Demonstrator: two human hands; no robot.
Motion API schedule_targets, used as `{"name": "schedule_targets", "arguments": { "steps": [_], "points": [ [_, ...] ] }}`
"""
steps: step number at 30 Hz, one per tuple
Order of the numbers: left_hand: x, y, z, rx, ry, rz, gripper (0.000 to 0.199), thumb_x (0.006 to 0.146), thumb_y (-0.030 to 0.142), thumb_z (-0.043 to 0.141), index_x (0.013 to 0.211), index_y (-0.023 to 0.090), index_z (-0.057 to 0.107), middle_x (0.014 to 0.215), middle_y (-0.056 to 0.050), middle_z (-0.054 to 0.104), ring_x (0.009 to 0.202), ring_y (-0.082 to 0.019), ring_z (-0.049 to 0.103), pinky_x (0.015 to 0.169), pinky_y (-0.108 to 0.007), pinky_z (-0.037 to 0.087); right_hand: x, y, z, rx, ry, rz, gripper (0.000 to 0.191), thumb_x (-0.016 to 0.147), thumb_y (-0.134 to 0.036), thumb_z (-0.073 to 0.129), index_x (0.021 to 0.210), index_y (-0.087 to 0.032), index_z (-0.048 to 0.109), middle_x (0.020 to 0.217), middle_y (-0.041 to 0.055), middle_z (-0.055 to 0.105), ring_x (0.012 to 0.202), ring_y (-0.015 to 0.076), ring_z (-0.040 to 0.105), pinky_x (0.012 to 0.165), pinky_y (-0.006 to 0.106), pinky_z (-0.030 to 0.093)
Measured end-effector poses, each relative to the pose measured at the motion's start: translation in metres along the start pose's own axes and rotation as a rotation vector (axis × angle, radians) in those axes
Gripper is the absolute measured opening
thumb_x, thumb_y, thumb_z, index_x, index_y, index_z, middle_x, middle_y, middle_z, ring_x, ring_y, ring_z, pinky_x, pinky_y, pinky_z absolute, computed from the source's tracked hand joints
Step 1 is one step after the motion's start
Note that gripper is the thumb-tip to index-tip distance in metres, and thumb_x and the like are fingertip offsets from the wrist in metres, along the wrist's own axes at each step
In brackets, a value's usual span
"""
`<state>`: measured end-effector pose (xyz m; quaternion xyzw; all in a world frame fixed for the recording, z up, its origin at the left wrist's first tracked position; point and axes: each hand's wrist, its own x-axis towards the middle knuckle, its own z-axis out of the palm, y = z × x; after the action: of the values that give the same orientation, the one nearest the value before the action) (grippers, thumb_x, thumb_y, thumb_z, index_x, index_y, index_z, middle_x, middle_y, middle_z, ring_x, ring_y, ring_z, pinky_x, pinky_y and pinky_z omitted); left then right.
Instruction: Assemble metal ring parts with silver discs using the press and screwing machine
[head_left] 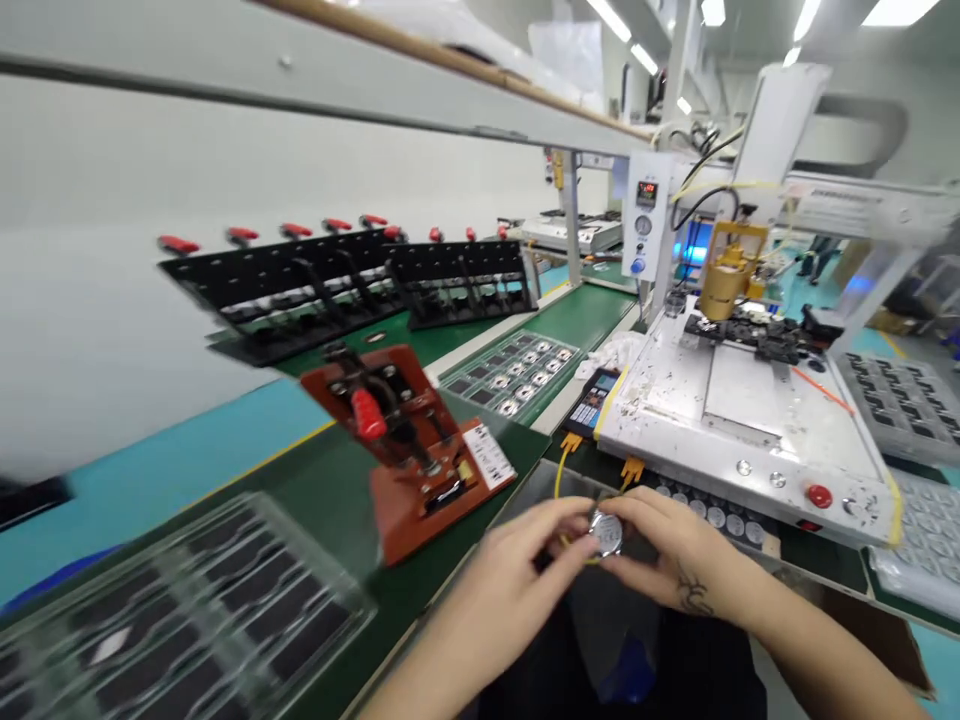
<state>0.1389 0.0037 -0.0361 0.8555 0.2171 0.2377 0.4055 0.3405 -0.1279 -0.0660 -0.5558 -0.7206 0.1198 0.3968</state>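
Silver disc (606, 536): held up in front of the body, near the worktop (322, 490) edge. Grip narrow on both sides: left hand (521, 565) pinches its left edge, thumb against fingers; right hand (671, 548) takes the opposite edge. Marked face up.

Handling, my judgement: rim contact only, light even pressure from both thumbs, flat face clear of fingerprints, disc clear of the yellow cable (560, 475) behind the left hand.

Just beyond: two orange connectors (571, 442). Under the front of the white machine (739, 400), a row of round silver pieces (716, 517). To the left, red-brown clamp fixture (401, 507), red handle, on the green worktop.

Writing: fine marks on the disc, illegible. White label (487, 455) on the fixture, printed but blurred. Red digits on the control box (649, 215), too small. No brand readable.
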Motion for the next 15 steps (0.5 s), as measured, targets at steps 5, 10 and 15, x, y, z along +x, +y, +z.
{"name": "schedule_targets", "arguments": {
  "steps": [5,10,15],
  "points": [
    [0.037,0.005,-0.1,0.472,0.513,0.497,0.01,0.098,0.03,0.066,0.103,0.029,0.074,0.103,0.001,0.078,0.091,-0.019,0.073,0.089,-0.03,0.053,0.022,0.003,-0.003,0.136,0.135,0.061,0.039,0.095,-0.029,0.077,0.131,-0.022,0.063,0.098,0.0022,0.061,0.084,0.0148,0.059,0.077,0.028,0.05],
    [0.063,-0.004,-0.145,0.748,0.335,0.733,0.04,0.1,0.026,0.058,0.061,0.021,0.048,0.057,0.003,0.051,0.055,-0.012,0.05,0.064,-0.027,0.042,0.021,0.006,0.001,0.261,0.222,0.139,0.044,0.09,-0.031,0.081,0.13,-0.024,0.065,0.096,0.0001,0.061,0.077,0.013,0.057,0.073,0.027,0.051],
    [0.078,0.001,-0.162,0.709,0.603,0.404,0.053,0.101,0.047,0.051,0.057,0.019,0.048,0.051,0.004,0.044,0.049,-0.009,0.043,0.052,-0.02,0.036,0.029,0.004,0.001,0.28,0.244,0.139,0.042,0.089,-0.029,0.081,0.127,-0.021,0.065,0.096,0.0003,0.062,0.076,0.0124,0.056,0.07,0.026,0.048]
  ]
}}
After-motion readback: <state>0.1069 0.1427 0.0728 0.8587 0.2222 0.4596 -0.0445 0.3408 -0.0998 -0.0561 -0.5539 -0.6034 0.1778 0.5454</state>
